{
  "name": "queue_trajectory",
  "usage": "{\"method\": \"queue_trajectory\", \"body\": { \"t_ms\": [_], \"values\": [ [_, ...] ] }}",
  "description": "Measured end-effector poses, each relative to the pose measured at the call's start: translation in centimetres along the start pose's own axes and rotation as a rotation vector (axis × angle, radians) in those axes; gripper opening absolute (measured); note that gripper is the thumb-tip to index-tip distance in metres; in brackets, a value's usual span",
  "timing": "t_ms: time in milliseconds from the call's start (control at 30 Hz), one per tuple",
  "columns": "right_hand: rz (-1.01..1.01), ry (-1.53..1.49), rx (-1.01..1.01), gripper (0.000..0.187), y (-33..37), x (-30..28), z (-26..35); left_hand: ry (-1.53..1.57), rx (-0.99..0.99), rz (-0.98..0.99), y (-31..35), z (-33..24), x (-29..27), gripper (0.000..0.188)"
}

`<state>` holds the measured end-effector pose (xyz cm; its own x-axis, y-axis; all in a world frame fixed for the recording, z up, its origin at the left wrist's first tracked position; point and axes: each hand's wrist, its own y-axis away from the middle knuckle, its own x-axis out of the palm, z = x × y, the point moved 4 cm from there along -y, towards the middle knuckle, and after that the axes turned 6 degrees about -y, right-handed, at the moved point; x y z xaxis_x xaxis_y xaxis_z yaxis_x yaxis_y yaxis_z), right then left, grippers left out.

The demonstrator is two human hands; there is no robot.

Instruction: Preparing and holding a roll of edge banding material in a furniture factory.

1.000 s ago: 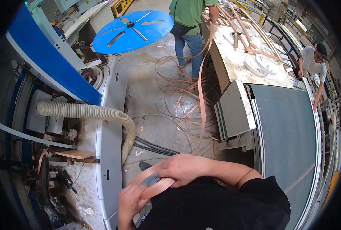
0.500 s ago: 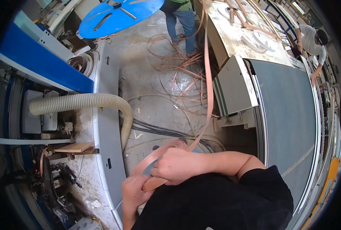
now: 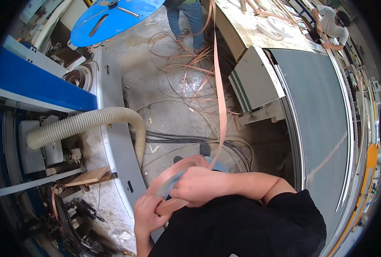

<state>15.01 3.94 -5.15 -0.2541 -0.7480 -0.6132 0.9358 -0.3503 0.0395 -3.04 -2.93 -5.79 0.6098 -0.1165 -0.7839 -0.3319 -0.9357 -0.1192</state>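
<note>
A coil of pinkish-brown edge banding [image 3: 167,175] hangs in front of my body, held in both hands. My left hand [image 3: 149,214] grips its near left side with the fingers wrapped round the band. Close beside it my right hand [image 3: 194,187] is closed over the coil's right side; its fingertips are partly hidden. From the coil a taut strip of banding [image 3: 220,90] rises past my right hand to the far end of the room, beside a worktable.
Loose banding [image 3: 192,68] lies tangled on the floor near a person in jeans [image 3: 186,21]. A ribbed hose [image 3: 87,119] and a machine with a blue disc [image 3: 113,21] stand left. Black cables [image 3: 177,138] cross the floor. At right is a dark conveyor belt [image 3: 312,107]; another person [image 3: 329,25] leans beyond.
The view has shifted, so the surroundings sit farther left and higher. My hands stay closed on the coil, which shows a little more of its loop. My feet now show below the cables.
</note>
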Motion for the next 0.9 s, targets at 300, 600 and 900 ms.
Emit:
{"method": "queue_trajectory", "body": {
  "t_ms": [300,600,900],
  "values": [
    [-0.053,0.072,0.068,0.022,-1.2,0.5,1.8,0.076,-0.024,0.1,0.4,1.2,1.5,0.03],
    [-0.26,0.106,0.03,0.024,0.0,0.5,1.2,0.025,0.304,-0.095,2.2,3.0,-2.6,0.023],
    [-0.286,0.048,-0.113,0.023,-1.3,1.5,1.8,0.079,0.284,-0.1,3.4,3.8,-4.3,0.029]
  ]
}}
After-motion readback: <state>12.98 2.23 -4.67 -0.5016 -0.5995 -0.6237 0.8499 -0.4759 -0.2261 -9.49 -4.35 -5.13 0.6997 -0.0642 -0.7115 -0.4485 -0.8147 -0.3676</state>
